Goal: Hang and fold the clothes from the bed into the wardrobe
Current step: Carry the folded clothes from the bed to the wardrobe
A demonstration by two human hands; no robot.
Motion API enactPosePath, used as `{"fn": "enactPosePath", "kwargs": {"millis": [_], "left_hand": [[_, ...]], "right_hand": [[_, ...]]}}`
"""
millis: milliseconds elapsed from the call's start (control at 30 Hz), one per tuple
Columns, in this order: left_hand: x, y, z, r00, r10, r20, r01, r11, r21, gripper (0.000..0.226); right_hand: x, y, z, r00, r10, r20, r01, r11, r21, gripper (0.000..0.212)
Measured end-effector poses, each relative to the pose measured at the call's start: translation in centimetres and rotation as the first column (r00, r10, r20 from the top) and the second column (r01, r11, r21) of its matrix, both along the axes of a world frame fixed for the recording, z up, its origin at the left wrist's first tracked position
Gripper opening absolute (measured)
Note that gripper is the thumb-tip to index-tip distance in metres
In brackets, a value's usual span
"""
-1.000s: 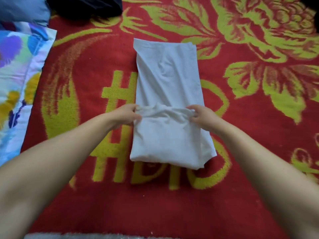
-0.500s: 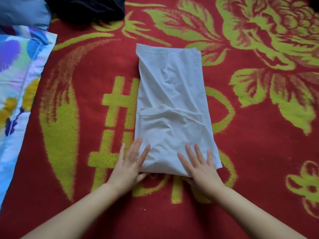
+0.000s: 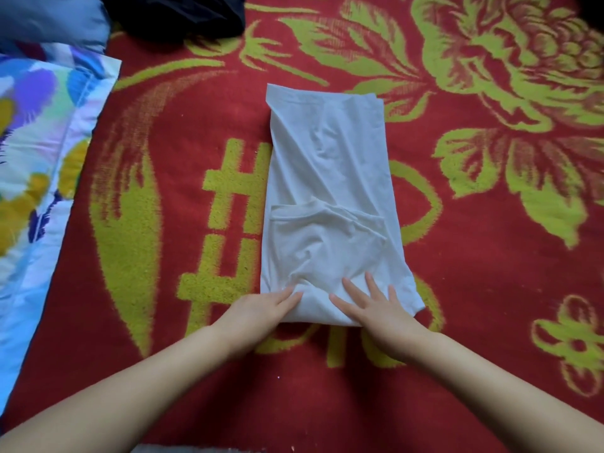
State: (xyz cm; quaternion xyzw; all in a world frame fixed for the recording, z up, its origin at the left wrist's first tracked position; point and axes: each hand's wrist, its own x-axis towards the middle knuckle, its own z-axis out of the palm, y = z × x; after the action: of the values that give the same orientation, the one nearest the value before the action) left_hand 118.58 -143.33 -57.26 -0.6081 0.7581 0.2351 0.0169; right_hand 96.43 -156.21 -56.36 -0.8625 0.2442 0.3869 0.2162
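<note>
White garment (image 3: pixel 330 197) lies long and narrow mid-bed on the red blanket (image 3: pixel 163 289), near end already doubled over. I'd press that fold flat, sweep creases outward, square the edges before the next fold. Right hand (image 3: pixel 376 305) flat on the near edge, fingers spread. Left hand (image 3: pixel 264 305) at the near-left corner, fingers straight. Neither grip holds anything.

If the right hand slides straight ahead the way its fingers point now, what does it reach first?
The right hand lies flat on the near end of the white garment, fingers pointing away and slightly left. Going straight on, it would likely first meet the raised edge of the folded-over flap; its height is unclear.
</note>
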Motion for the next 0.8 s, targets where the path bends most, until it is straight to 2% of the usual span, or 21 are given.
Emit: {"fn": "enactPosePath", "kwargs": {"millis": [100, 200, 267, 333, 400, 467, 533, 600, 667, 733, 800], "left_hand": [[-0.3, 3.5, 1.3, 0.996, -0.046, 0.076, 0.046, 0.999, 0.001, 0.09], [-1.5, 5.4, 1.5, 0.992, -0.009, 0.129, -0.003, 0.995, 0.096, 0.113], [-2.4, 4.6, 0.6, 0.988, 0.054, 0.141, -0.068, 0.993, 0.095, 0.122], [-3.5, 3.3, -0.2, 0.988, 0.139, 0.074, -0.141, 0.99, 0.029, 0.117], [-4.0, 2.0, -0.6, 0.986, 0.164, 0.027, -0.164, 0.986, 0.017, 0.096], [-3.6, 1.3, -0.5, 0.994, 0.094, 0.059, -0.096, 0.995, 0.026, 0.078], [-3.1, 1.2, 0.1, 0.995, -0.024, 0.096, 0.011, 0.992, 0.129, 0.085], [-2.5, 1.7, 2.0, 0.993, -0.102, -0.066, 0.121, 0.875, 0.469, 0.09], [-1.3, 0.9, 4.3, 0.968, -0.015, -0.251, 0.189, 0.701, 0.687, 0.085], [1.0, -1.8, 6.0, 0.932, 0.128, -0.338, 0.218, 0.548, 0.808, 0.067], [3.9, -5.7, 5.9, 0.88, 0.346, -0.324, 0.118, 0.502, 0.857, 0.041]], "right_hand": [[-0.7, 1.3, 1.2, 0.998, 0.0, -0.058, 0.009, 0.986, 0.167, 0.1], [-0.9, 2.0, 1.9, 0.996, -0.06, -0.06, 0.075, 0.95, 0.302, 0.099], [-0.9, 1.4, 2.1, 0.992, -0.115, -0.045, 0.124, 0.933, 0.339, 0.095], [-0.9, 0.9, 2.2, 0.984, -0.178, -0.022, 0.174, 0.916, 0.361, 0.091], [-0.8, 1.0, 2.3, 0.988, -0.155, -0.026, 0.155, 0.928, 0.34, 0.092], [-0.9, 1.5, 2.6, 0.997, -0.047, -0.067, 0.064, 0.959, 0.276, 0.098], [-0.8, 2.1, 3.5, 0.993, 0.037, -0.114, -0.001, 0.954, 0.301, 0.099], [-0.2, 2.0, 5.0, 0.989, 0.047, -0.139, 0.022, 0.89, 0.455, 0.089], [0.9, 0.5, 6.9, 0.981, 0.081, -0.177, 0.033, 0.826, 0.563, 0.067], [2.2, -2.5, 8.1, 0.983, 0.071, -0.17, 0.044, 0.804, 0.592, 0.045], [3.0, -6.3, 7.7, 0.989, -0.104, -0.104, 0.144, 0.827, 0.544, 0.036]]}}
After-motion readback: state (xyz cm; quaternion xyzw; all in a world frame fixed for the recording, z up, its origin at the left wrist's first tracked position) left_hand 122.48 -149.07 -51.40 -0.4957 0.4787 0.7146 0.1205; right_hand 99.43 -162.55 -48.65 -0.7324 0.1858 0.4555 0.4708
